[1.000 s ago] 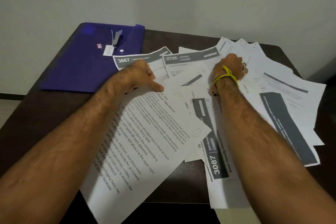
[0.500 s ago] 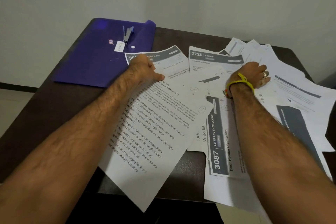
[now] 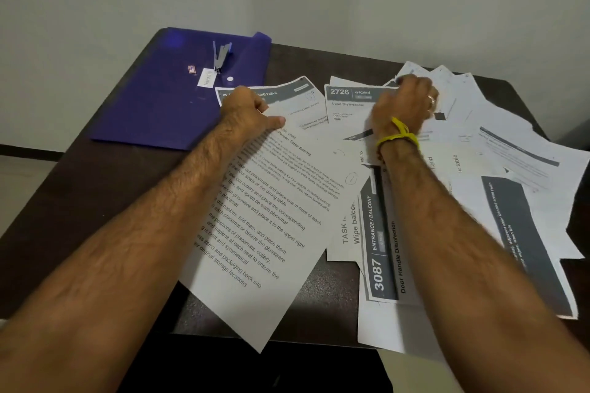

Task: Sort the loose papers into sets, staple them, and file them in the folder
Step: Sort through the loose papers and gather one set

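Several loose printed sheets lie fanned across the dark table (image 3: 105, 201). My left hand (image 3: 247, 112) pinches the top corner of a tilted text sheet (image 3: 271, 223), thumb on top. Under it shows a sheet headed dining table (image 3: 287, 96). My right hand (image 3: 407, 102), with a ring and a yellow wristband, has its fingers curled on the papers at the far middle, beside the "2726 Kitchen" sheet (image 3: 348, 99); I cannot see whether it grips one. A "3087" sheet (image 3: 380, 258) lies near my right forearm. The purple folder (image 3: 159, 99) lies at the far left with a stapler (image 3: 220, 56) on it.
More sheets (image 3: 510, 153) spread to the right edge of the table, some overhanging the near edge. A pale wall stands right behind the table. Bare dark tabletop shows at the left front.
My right hand has moved up and left, from flat on the right-hand sheets to curled at the far middle papers. My left hand keeps its pinch on the text sheet.
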